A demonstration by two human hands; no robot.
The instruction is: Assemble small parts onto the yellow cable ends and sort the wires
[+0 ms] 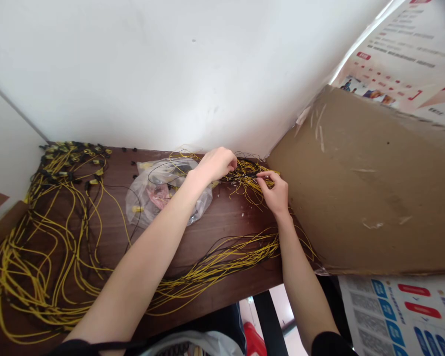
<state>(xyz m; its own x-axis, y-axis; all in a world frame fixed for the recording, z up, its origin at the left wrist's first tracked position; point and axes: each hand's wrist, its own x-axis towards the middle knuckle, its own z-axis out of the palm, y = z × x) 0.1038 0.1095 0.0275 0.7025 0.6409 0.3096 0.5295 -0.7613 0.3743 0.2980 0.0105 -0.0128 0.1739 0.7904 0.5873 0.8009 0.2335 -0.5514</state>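
A tangle of thin yellow and black wires lies against the wall at the right end of the brown table. Over its left side is my left hand, fingers curled down and closed; their tips are partly hidden, so what they pinch cannot be made out. My right hand is at the tangle's right side, thumb and forefinger pinched on a black wire end. A clear plastic bag with small yellow, black and pink items lies left of the tangle, partly behind my left forearm.
A long bundle of yellow and black wires curves along the table's front edge. At the far left, many wire ends carry small black connectors. A cardboard sheet stands at the right, and a white wall closes the back.
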